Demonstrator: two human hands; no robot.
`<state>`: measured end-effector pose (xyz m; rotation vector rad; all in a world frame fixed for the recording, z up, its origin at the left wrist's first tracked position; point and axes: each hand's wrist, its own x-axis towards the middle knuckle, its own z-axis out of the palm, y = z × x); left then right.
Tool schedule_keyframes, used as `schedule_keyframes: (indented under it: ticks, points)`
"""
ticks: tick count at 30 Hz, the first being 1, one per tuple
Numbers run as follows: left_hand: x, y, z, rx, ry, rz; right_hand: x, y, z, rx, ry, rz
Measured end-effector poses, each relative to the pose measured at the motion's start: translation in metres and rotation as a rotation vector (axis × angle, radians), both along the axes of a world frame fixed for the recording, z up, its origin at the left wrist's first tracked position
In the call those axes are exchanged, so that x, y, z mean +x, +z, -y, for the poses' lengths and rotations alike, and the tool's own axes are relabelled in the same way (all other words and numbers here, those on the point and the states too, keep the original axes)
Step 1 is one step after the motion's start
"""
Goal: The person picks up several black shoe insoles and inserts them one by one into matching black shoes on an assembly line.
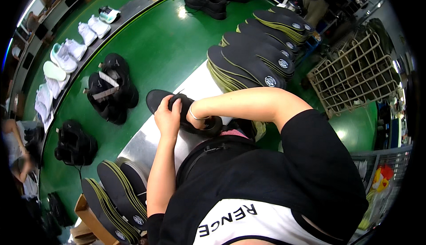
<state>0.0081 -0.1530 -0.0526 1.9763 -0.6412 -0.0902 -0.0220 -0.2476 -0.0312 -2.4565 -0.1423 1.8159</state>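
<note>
A black shoe (155, 98) lies over the metal-topped strip in front of me, its toe pointing to the far left. My left hand (167, 117) is closed around the shoe's upper near the front of its opening, thumb and fingers pressing on it. My right hand (198, 121) reaches into the shoe through the opening, a white band around the wrist. Its fingers are hidden inside, so neither their pose nor anything in them shows.
Stacked black insoles with yellow-green edges (248, 63) stand to the right, more insoles (120, 192) at lower left. Black shoes (113, 87) sit on the green table (164, 45); white shoes (64, 58) line the left belt. A wire basket (355, 72) is at right.
</note>
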Motion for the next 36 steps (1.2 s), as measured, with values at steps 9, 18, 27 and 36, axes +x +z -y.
schedule_keyframes:
  ticks: [9, 18, 27, 36]
  points:
    - [-0.001, 0.001, -0.003, 0.112, 0.002, 0.004, -0.033, -0.021, -0.01, -0.143, 0.224, 0.428]
    - [0.002, -0.012, 0.0, 0.069, 0.037, 0.056, -0.061, 0.024, -0.004, -0.006, 0.039, 0.195]
    - [0.003, 0.013, -0.019, -0.062, -0.141, -0.253, -0.057, 0.013, 0.014, 0.257, -0.044, 0.284]
    - [0.062, 0.05, -0.1, -0.08, -0.172, -0.456, 0.005, 0.055, 0.152, 0.585, -0.683, 1.072]
